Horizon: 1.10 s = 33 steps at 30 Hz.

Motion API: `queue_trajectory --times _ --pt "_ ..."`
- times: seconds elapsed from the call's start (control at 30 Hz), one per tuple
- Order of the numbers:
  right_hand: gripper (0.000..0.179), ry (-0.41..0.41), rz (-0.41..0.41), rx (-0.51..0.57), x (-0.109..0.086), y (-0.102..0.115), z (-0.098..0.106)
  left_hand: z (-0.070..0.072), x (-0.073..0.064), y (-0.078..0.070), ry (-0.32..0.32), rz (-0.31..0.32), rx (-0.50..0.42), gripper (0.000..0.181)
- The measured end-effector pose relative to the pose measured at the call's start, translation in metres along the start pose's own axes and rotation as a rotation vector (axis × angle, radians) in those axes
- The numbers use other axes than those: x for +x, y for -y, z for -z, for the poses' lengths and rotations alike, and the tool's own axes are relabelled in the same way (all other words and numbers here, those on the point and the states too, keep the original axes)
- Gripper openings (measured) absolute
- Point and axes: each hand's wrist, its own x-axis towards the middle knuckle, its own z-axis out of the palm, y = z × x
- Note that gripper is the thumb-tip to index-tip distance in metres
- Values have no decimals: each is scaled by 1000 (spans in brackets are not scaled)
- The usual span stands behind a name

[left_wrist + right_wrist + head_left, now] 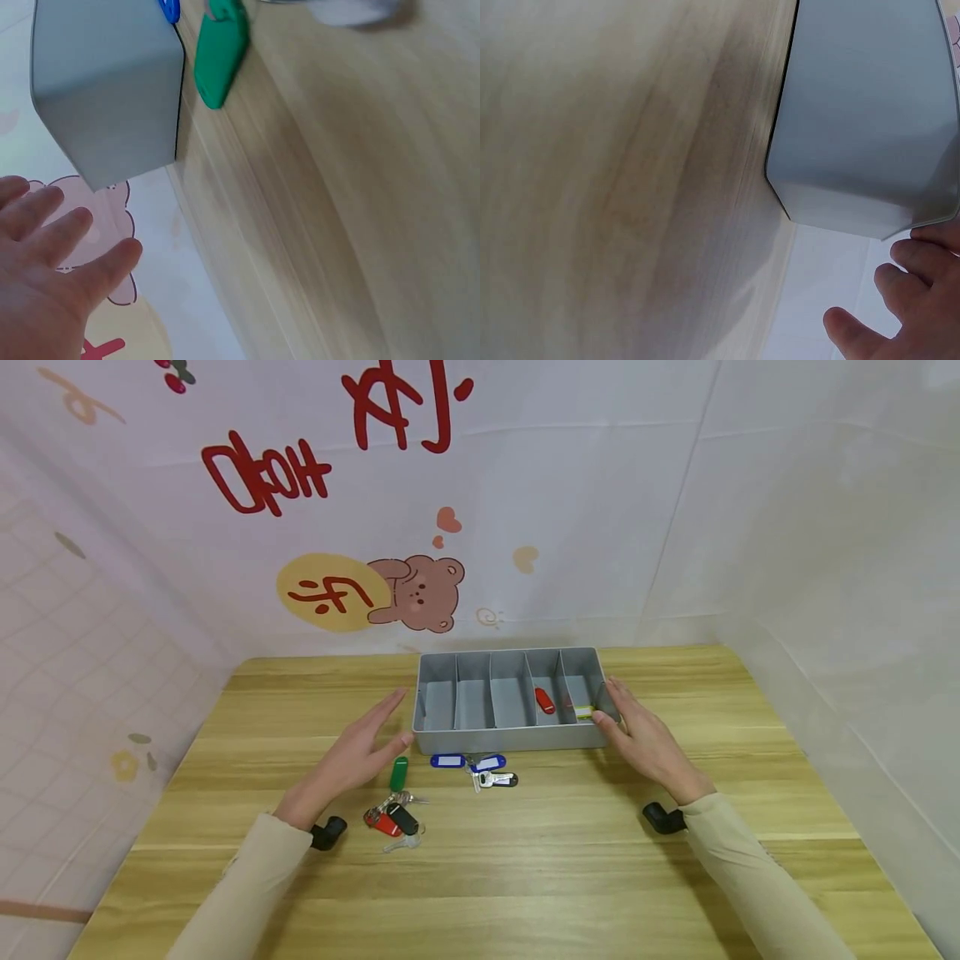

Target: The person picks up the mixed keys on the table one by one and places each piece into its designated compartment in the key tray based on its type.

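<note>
Tray (510,740) lies between left hand (352,756) and right hand (652,743), long axis left-to-right — right hand nearer, at its right end. Visible fingers (64,236): extended, released.

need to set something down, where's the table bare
Bare: the table between the loose key tags and right sleeve, and right of the right hand. Crowded: beside the left hand and in front of the left half of the gray tray.

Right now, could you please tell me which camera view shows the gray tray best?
The head view, because it shows all five compartments of the tray. The left wrist view shows only outer walls at one end; the right wrist view, those at the other.
</note>
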Motion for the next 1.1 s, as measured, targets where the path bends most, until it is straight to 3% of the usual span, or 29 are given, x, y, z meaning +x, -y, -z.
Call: queue_trajectory --times 0.27,0.57,0.93,1.1 --pt "74 -6 12 -10 1 0 1 6 -20 7 -29 -47 6 70" --pt "74 -6 22 -6 2 2 1 4 -40 12 20 -110 -38 60" --pt "75 17 12 -9 2 1 5 -3 -46 16 154 -76 -105 53" --pt "74 19 17 -12 3 1 3 -6 -47 18 177 -53 -98 47"
